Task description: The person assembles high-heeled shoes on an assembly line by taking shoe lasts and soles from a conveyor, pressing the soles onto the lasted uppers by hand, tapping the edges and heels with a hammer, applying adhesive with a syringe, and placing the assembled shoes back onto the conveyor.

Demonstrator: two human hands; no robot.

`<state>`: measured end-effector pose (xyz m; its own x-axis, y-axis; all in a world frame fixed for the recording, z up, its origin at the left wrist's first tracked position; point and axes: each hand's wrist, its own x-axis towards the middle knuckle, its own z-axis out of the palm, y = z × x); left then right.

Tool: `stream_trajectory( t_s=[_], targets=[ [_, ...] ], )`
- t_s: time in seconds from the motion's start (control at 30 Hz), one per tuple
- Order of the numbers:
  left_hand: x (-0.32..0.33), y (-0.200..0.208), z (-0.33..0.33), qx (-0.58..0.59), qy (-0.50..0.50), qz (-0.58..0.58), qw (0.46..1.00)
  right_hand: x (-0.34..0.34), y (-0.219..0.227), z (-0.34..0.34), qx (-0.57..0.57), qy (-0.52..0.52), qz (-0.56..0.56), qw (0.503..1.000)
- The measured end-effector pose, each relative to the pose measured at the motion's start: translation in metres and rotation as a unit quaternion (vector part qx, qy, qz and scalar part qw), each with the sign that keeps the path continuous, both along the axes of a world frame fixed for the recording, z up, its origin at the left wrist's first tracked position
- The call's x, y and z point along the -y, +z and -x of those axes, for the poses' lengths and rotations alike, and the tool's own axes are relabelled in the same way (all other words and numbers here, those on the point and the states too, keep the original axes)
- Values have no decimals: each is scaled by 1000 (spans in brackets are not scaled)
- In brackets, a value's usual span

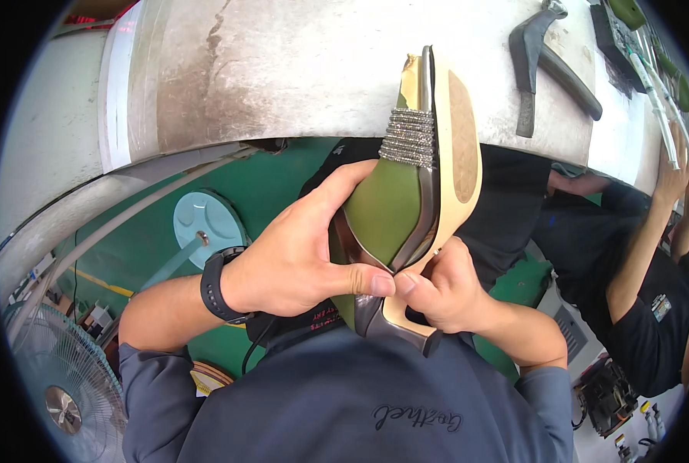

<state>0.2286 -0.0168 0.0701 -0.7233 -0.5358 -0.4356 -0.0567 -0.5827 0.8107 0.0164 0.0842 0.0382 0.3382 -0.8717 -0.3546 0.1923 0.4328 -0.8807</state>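
Between my hands is a high-heeled shoe (456,193) on a green last (383,204). Its toe points away from me over the bench edge, and the tan sole faces right. Rows of sparkling stones form a strap (408,139) near the toe. My left hand (302,262) wraps the green last from the left, its thumb pressed at the back of the shoe. Close to that thumb, my right hand (448,289) is closed on the shoe's rear edge above the dark-tipped heel (406,332). Its curled fingertips are partly hidden.
A worn pale bench (298,69) spans the far side. Black-handled pincers (528,65) lie on it at the right. A co-worker's arm (637,239) reaches toward the bench at the right. A round blue stool (205,220) and a caged fan (67,393) stand to my left.
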Motion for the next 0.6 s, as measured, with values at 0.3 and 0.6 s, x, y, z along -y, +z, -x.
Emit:
stream_trajectory(
  t_s=[0.3,0.6],
  targets=[
    [1,5,-1,27,-1,119,993,17,17,-2,-25,58,-41,997],
    [143,62,4,200,-133,578,780,108,61,13,-229,52,146,961]
  ],
)
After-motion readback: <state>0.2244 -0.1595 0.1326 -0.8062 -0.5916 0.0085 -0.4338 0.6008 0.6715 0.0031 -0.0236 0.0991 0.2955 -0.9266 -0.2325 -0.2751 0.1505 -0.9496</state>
